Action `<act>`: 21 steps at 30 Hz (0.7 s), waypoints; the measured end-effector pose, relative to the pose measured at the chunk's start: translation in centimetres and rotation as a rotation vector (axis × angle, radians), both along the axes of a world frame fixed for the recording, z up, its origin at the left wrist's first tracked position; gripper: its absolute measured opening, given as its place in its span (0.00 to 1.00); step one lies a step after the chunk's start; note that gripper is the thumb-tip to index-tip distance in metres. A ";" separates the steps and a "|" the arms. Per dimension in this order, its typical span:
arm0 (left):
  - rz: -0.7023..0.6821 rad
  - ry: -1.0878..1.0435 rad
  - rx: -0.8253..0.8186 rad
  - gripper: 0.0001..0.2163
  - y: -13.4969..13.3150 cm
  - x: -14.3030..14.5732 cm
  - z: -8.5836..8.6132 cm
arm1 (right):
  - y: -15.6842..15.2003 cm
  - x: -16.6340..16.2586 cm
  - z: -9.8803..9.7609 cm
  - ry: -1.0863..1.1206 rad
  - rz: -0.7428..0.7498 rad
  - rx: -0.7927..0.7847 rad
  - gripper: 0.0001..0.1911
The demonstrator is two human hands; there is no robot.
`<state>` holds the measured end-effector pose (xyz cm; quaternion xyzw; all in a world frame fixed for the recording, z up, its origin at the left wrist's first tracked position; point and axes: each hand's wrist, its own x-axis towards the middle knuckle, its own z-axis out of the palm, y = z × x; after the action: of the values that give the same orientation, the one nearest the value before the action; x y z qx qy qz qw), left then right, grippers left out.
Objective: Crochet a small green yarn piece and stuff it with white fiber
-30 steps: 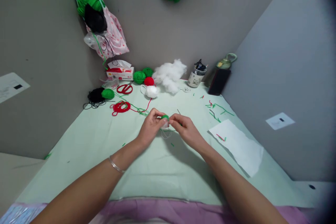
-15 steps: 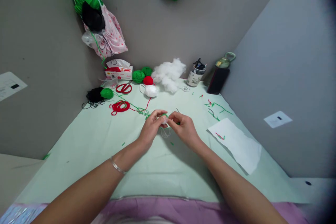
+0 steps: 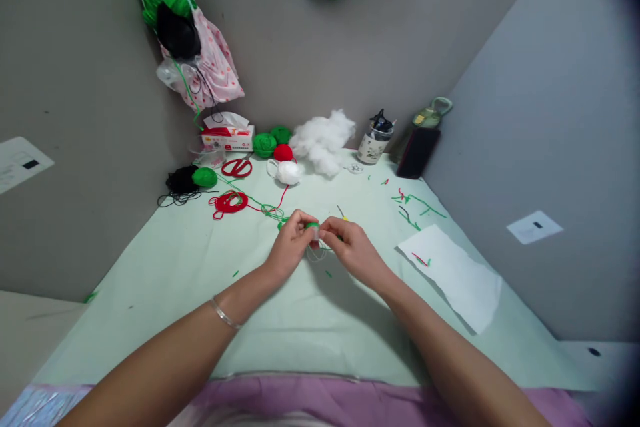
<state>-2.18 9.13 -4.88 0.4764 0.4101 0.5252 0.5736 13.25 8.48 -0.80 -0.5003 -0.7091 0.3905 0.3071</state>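
Observation:
My left hand (image 3: pixel 289 245) and my right hand (image 3: pixel 350 245) meet over the middle of the pale green table (image 3: pixel 165 280). Both pinch a small green and white crocheted piece (image 3: pixel 313 228) between their fingertips. A thin needle or hook (image 3: pixel 341 213) sticks up behind my right fingers. Pale thread (image 3: pixel 316 254) loops down on the table under the piece. A green strand (image 3: pixel 260 204) runs from the piece toward the back left.
Red scissors (image 3: pixel 237 167), a red yarn tangle (image 3: pixel 229 203), green yarn balls (image 3: pixel 265 144), black yarn (image 3: pixel 181 181), white stuffing (image 3: pixel 322 141) and a tissue box (image 3: pixel 227 135) lie at the back. A jar (image 3: pixel 373 144) and bottle (image 3: pixel 421 140) stand back right. White paper (image 3: pixel 453 276) lies right.
The two hands stay pinched together on the small piece, with only small finger shifts. The view has moved slightly.

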 end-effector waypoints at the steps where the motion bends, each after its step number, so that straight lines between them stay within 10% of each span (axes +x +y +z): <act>1: 0.026 0.007 0.005 0.05 0.1 0.1 -0.1 | -0.3 -0.3 0.1 -0.027 0.000 0.022 0.10; 21: -0.079 -0.076 0.010 0.16 -0.1 -0.2 0.1 | 1.6 0.5 -1.4 0.137 -0.096 -0.041 0.16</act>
<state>-2.39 8.99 -4.79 0.4745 0.3663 0.5220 0.6067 13.70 10.11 -2.17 -0.5122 -0.6535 0.4230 0.3629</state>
